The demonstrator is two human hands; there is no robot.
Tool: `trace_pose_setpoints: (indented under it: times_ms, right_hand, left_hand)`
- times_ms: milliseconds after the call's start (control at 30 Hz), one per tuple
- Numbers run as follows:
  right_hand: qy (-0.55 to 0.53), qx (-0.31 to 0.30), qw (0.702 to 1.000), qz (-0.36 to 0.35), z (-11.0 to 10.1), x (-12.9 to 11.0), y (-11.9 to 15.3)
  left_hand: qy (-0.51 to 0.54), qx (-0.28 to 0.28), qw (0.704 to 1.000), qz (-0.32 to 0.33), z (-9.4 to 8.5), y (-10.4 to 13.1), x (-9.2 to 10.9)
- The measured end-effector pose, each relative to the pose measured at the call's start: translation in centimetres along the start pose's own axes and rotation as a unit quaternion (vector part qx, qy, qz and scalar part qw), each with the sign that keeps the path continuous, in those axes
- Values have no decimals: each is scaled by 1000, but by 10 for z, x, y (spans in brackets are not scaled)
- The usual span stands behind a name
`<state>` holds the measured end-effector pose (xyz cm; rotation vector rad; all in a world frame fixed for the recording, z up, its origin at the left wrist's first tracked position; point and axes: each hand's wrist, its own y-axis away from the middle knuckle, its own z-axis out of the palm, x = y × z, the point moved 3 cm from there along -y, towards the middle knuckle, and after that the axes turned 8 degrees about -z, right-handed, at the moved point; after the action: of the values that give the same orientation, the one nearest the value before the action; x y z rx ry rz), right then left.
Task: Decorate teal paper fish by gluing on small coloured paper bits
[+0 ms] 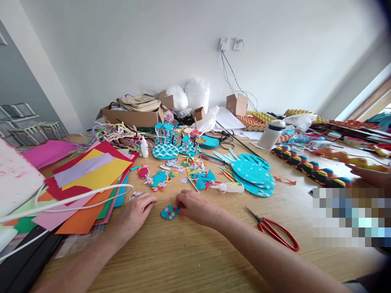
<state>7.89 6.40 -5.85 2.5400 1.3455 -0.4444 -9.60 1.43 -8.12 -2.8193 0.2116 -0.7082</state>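
Note:
A blue paper fish (169,212) with pink, red and yellow dots lies on the wooden table. My right hand (195,206) has its fingers closed on the tail end of this fish. To the left, my left hand (139,209) rests low over the table with its fingers curled together; whatever may be between the fingertips is hidden. Just behind it is a small pile of colored paper dots (134,195). Cut paper fish and scraps (160,179) lie beyond both hands. A glue bottle (230,187) is on its side past my right hand.
Red-handled scissors (279,232) lie right of my right forearm. Colored paper sheets (88,171) and a white cable (91,193) are at left. Blue paper discs (255,175), a white cup (270,135) and painted egg-carton strips (308,167) stand right, near another person's hand (371,176).

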Motion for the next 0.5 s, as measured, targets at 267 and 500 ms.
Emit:
trace_pose_setpoints:
  times_ms: [267, 500]
  right_hand:
    - [-8, 7, 1000, 18, 2, 0, -1]
    - [-18, 5, 1000, 24, 3, 1, -1]
  left_hand:
    - [-14, -2, 999, 32, 0, 7, 14]
    - [-55, -55, 997, 8, 3, 11, 22]
